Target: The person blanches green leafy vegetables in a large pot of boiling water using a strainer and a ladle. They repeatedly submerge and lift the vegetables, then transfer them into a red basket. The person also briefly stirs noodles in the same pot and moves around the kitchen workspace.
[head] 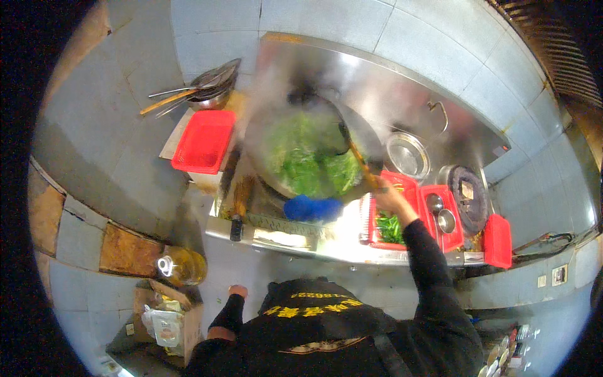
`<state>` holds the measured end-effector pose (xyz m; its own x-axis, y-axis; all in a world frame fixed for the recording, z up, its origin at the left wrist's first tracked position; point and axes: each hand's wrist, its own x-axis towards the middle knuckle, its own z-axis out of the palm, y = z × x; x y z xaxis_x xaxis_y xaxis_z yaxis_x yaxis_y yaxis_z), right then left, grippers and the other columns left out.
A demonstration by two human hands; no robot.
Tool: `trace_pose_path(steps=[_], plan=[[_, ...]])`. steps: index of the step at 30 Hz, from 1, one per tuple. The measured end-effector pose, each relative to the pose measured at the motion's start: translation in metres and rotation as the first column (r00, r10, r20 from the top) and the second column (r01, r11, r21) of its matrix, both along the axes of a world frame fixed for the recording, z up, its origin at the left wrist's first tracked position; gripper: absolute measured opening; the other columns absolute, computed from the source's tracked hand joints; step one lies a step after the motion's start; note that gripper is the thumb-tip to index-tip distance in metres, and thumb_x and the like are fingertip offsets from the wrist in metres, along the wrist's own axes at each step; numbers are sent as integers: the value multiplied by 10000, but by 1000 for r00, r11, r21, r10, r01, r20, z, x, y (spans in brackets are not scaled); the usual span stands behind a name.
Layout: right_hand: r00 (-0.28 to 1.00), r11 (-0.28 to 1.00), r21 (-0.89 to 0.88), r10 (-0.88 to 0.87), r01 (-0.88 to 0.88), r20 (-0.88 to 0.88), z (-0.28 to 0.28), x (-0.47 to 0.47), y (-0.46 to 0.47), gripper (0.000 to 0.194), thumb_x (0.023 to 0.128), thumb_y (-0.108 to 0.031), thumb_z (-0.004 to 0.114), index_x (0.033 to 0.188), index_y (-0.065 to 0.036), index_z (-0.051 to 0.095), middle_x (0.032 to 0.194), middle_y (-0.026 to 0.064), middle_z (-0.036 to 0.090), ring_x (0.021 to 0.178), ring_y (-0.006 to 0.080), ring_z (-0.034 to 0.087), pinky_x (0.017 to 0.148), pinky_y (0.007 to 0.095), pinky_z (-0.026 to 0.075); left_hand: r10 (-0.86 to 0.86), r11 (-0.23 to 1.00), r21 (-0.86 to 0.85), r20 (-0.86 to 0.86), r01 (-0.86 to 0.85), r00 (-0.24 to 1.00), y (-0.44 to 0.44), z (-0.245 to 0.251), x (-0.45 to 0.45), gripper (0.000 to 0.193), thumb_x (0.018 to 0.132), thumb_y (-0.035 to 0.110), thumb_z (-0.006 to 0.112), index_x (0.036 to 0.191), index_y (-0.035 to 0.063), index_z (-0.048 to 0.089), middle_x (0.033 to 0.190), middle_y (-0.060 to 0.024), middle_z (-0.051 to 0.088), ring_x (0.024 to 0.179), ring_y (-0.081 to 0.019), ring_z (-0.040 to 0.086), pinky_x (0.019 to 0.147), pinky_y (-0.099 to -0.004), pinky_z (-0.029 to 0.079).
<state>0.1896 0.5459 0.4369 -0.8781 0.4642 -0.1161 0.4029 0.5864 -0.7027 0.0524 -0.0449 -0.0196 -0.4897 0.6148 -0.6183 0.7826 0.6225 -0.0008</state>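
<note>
My right hand (390, 197) is closed around the wooden handle of a long-handled cooking tool (358, 158), whose dark head reaches into a large steaming wok (375, 136). Chopped leafy greens (315, 165) fill the wok; steam blurs the upper part and the tool's head. A bundled blue cloth (313, 208) lies at the wok's near rim. Low at my side, away from the stove, is my left hand (238, 290), with no object seen in it; its fingers are too small to make out. Below my right forearm, a red plastic basket (374, 226) holds cut green vegetables (390, 227).
Right of the wok are a metal bowl (408, 155), ladles (446, 220) in a red tray (454, 202) and a round lidded pot (466, 198). Left are an empty red basket (203, 141), strainers (214, 77), a bamboo brush (242, 198) and an oil jug (186, 266) beyond the counter edge.
</note>
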Motion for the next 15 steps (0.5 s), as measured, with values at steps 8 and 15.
trace_pose_path(steps=[8,15], plan=[[990,914,405,81,-26,-118,-19,-32,9,585,776,-107,585,1342,-87,438,895,286,637,856,438,628,722,503,504,-77,997,-27,26,78,997,33,12,20,173,768,306,590,733,201,723,767,-63,691,742,-253,672,601,-402,535],[993,873,472,108,-120,53,-13,51,-4,599,807,-125,572,1379,-80,400,882,265,641,831,433,623,729,509,494,89,995,45,69,-92,994,51,36,28,184,746,237,616,806,111,736,894,-139,702,828,-331,674,712,-440,532]])
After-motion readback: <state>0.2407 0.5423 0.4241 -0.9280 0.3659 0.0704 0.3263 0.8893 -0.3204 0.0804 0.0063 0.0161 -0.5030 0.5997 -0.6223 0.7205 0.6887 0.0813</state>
